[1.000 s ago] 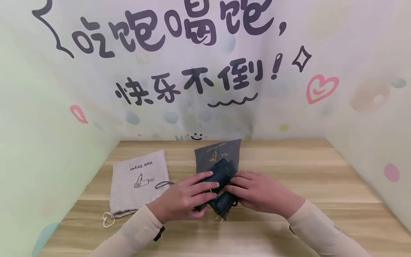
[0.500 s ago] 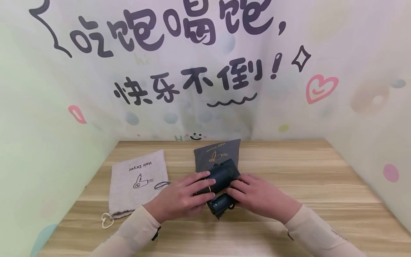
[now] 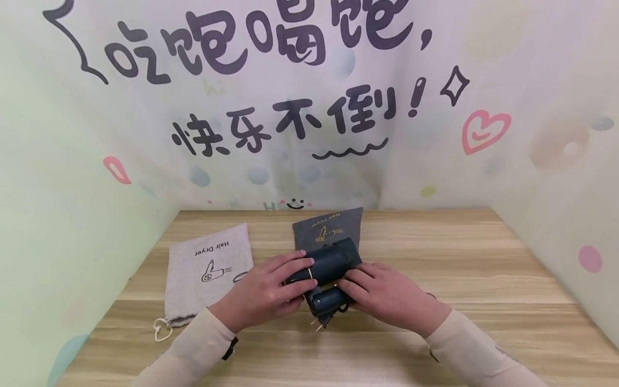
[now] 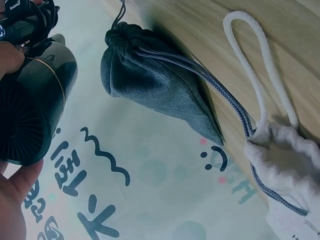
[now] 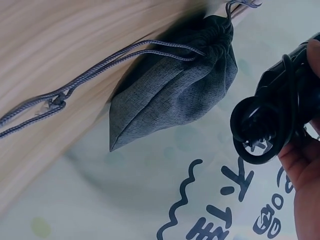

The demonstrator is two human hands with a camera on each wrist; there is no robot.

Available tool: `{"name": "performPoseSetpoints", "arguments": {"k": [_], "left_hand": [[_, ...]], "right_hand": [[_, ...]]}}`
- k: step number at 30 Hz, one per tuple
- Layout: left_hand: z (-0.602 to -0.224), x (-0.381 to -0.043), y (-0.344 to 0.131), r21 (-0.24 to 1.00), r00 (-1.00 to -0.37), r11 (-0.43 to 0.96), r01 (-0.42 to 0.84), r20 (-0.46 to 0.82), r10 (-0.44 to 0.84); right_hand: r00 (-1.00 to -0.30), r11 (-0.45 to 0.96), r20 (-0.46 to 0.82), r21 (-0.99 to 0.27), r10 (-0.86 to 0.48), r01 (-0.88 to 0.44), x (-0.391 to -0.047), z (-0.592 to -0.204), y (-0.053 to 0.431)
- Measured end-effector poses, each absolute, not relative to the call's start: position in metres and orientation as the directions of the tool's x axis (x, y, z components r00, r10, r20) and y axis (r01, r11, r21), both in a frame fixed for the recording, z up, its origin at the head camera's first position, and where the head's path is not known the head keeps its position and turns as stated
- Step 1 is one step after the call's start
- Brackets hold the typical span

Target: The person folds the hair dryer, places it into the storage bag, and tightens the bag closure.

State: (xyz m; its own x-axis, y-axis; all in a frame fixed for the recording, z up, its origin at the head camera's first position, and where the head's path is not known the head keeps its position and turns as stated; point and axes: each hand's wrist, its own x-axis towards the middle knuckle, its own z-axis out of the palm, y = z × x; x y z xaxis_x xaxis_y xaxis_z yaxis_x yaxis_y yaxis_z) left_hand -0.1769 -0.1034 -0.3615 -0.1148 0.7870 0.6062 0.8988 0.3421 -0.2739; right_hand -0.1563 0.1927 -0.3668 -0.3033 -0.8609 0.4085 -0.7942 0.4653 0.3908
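Observation:
Both hands hold a dark blue folding hair dryer [image 3: 333, 263] above the table, in front of a dark grey drawstring pouch [image 3: 326, 230]. My left hand [image 3: 266, 287] grips the rear of its barrel, by the gold ring and the round grille [image 4: 17, 125]. The right hand [image 3: 391, 295] holds the other side, at the folded handle and the bundled black cord [image 5: 257, 132]. Plug prongs [image 3: 319, 324] stick out below the handle. In both wrist views the grey pouch [image 5: 175, 82] looks full, its neck gathered.
A pale drawstring pouch [image 3: 208, 274] printed "Hair Dryer" lies flat on the wooden table [image 3: 464, 252] to the left, with a white cord loop [image 3: 163, 330]. A grey cord loop [image 3: 239, 277] overlaps its right edge. A printed cloth [image 3: 261, 188] stands behind the table.
The hair dryer has turned in the hands so its barrel lies more level across the head view. My left hand has shifted slightly left. Both pouches stay where they were.

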Motion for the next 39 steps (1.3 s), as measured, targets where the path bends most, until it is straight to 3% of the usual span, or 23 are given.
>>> {"name": "performPoseSetpoints", "arguments": {"k": [6, 13, 17, 21, 23, 26, 28, 32, 39], "left_hand": [[-0.358, -0.179, -0.115, -0.238, -0.13, 0.353, 0.905, 0.634, 0.762], [-0.352, -0.186, -0.16, -0.157, -0.218, 0.445, 0.882, 0.701, 0.679], [-0.356, -0.192, -0.191, -0.122, -0.314, 0.526, 0.841, 0.682, 0.661], [-0.365, -0.196, -0.218, -0.092, -0.462, 0.617, 0.781, 0.58, 0.671], [-0.371, -0.198, -0.228, -0.052, -0.569, 0.675, 0.736, 0.492, 0.659], [-0.379, -0.201, -0.238, 0.056, -0.735, 0.755, 0.654, 0.283, 0.616], [-0.384, -0.203, -0.243, 0.143, -0.804, 0.792, 0.594, 0.123, 0.582], [-0.39, -0.204, -0.247, 0.25, -0.828, 0.812, 0.527, -0.065, 0.557], [-0.389, -0.199, -0.244, 0.231, -0.816, 0.811, 0.538, -0.098, 0.569]], "right_hand": [[-0.336, 0.505, 0.438, 0.36, -0.834, -0.785, -0.157, -0.366, 0.19], [-0.391, 0.554, 0.454, 0.311, -0.801, -0.773, -0.159, -0.369, 0.192], [-0.403, 0.563, 0.453, 0.303, -0.795, -0.769, -0.16, -0.37, 0.191], [-0.4, 0.563, 0.461, 0.302, -0.792, -0.769, -0.16, -0.369, 0.19], [-0.406, 0.568, 0.461, 0.293, -0.789, -0.769, -0.161, -0.369, 0.19], [-0.421, 0.576, 0.458, 0.277, -0.783, -0.769, -0.161, -0.368, 0.192], [-0.433, 0.585, 0.456, 0.273, -0.778, -0.764, -0.161, -0.368, 0.194], [-0.443, 0.592, 0.448, 0.279, -0.777, -0.756, -0.162, -0.369, 0.195], [-0.457, 0.602, 0.441, 0.282, -0.773, -0.747, -0.164, -0.374, 0.196]]}}
